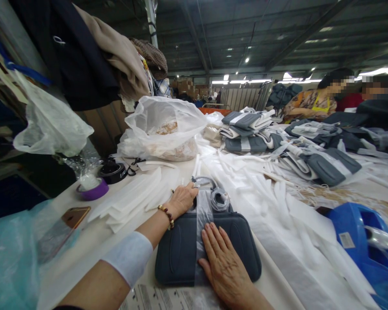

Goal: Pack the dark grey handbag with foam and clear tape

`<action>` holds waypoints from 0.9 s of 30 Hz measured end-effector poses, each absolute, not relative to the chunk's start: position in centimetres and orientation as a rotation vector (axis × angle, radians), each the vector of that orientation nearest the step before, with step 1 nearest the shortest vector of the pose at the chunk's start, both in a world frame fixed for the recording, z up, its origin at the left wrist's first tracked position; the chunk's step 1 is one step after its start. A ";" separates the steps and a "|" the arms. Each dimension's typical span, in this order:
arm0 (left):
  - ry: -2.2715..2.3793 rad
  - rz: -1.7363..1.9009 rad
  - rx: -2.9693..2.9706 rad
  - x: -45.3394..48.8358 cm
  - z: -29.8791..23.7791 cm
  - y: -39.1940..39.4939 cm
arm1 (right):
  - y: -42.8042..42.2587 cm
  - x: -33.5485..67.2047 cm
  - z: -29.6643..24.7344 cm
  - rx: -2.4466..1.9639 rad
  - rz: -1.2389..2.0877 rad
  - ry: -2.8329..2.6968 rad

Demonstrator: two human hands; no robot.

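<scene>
A dark slate-grey padded bag [177, 254] lies flat on the table in front of me. Around its middle runs a band of clear plastic film [204, 211]. At the bag's top edge, my left hand [182, 200] has its fingers curled beside a grey handle [204, 178] and seems to grip its near end; the fingertips are partly hidden. A coiled, plastic-wrapped grey strap [219, 199] rests just to the right of that hand. My right hand [221, 254] lies flat over the film and the bag's front, fingers stretched out and holding nothing.
White foam sheets [132, 193], a phone [74, 216] and purple tape [93, 189] lie leftward. Behind is a large clear plastic sack [168, 125]. Stacked grey bags [245, 144] and a blue tape dispenser [352, 232] stand rightward. Two people [323, 101] are at the far right.
</scene>
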State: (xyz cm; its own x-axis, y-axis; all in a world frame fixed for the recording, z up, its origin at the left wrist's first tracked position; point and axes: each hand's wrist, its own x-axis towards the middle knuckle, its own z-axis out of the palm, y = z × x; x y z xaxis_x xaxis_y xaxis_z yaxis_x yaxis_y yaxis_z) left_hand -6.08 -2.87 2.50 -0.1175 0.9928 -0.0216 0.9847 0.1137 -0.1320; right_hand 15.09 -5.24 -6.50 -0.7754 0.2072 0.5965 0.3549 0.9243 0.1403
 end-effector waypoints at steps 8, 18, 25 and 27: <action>-2.290 0.201 -2.125 -7.3 2.7 -1.6 | -5.2 15.1 -6.6 -0.412 -0.320 -2.489; -2.124 0.234 -2.267 -5.5 3.2 -1.8 | -5.4 15.1 -6.6 -0.415 -0.318 -2.473; -2.067 0.177 -2.440 -5.9 2.9 -0.9 | -5.4 15.1 -6.5 -0.414 -0.291 -2.492; -2.036 0.138 -2.458 -6.3 2.7 -0.8 | -5.3 15.1 -6.3 -0.404 -0.313 -2.496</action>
State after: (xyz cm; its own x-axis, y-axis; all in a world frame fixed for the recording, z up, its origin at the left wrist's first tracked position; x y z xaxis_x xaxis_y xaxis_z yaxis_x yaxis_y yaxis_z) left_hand -6.31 -0.81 2.71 0.1845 0.9777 -0.0999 0.9823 -0.1868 -0.0142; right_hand 15.12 -5.30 -6.32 -0.7825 0.2156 0.5841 0.3530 0.9264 0.1310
